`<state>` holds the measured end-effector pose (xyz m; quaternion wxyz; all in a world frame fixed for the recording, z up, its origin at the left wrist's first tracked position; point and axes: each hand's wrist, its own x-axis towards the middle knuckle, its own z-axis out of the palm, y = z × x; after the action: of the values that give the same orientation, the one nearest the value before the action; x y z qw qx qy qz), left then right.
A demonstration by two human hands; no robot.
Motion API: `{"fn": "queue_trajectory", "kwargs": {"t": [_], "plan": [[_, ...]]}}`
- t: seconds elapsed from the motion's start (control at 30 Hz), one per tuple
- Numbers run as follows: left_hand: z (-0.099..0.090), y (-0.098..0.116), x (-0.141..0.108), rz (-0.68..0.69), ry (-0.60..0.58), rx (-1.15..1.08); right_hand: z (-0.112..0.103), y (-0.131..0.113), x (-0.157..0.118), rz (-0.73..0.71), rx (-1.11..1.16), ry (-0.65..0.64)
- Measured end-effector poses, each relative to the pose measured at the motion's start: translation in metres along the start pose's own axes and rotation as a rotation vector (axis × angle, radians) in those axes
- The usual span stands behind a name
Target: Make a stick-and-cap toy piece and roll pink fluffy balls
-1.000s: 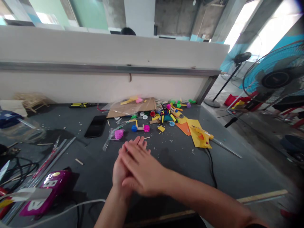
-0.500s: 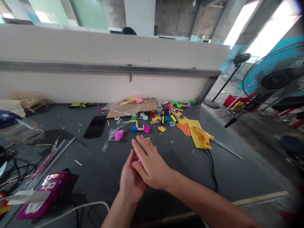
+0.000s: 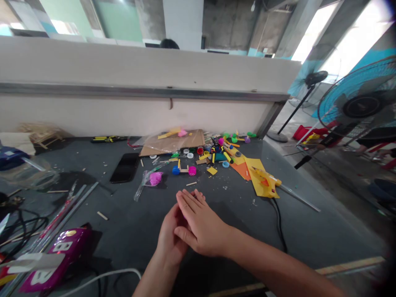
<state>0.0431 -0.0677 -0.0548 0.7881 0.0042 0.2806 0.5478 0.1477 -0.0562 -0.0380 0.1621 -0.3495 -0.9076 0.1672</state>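
My left hand (image 3: 170,239) is cupped, palm turned up, above the near middle of the table. Across it lies my right hand (image 3: 206,229), its fingers stretched and pressed together over the left palm. A small lump of pink modelling clay sits between the palms; the hands now almost fully hide it. Beyond the fingertips lies a short wooden stick (image 3: 191,184). Farther back stands a small stick model (image 3: 184,170) with a blue and a pink clay end. To its left, more pink clay (image 3: 155,178) rests on a clear plastic bag (image 3: 141,187).
A black phone (image 3: 124,168) lies at left. A yellow glue gun (image 3: 267,178) rests on yellow paper (image 3: 258,190) at right, its cord running forward. Cardboard (image 3: 193,141) and coloured clay bits are at the back. A purple power strip (image 3: 72,239) and cables occupy the near left.
The right hand has slid slightly over the left palm, covering the pink spot that showed between them. The view has tilted a little, so the scene sits slightly lower.
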Motion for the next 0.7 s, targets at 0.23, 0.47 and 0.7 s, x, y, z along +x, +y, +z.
{"fn": "queue_trajectory", "kwargs": {"t": [0.23,0.47,0.7], "plan": [[0.002,-0.012,0.001,0.050,-0.039,0.009,-0.005,-0.002,0.007,-0.023,-0.025,0.038],[0.005,-0.015,0.002,0.083,-0.063,0.004,-0.010,0.000,0.011,-0.071,-0.043,0.106],[-0.003,-0.009,0.003,0.134,-0.055,-0.018,-0.007,-0.007,0.009,-0.202,-0.042,0.055]]}}
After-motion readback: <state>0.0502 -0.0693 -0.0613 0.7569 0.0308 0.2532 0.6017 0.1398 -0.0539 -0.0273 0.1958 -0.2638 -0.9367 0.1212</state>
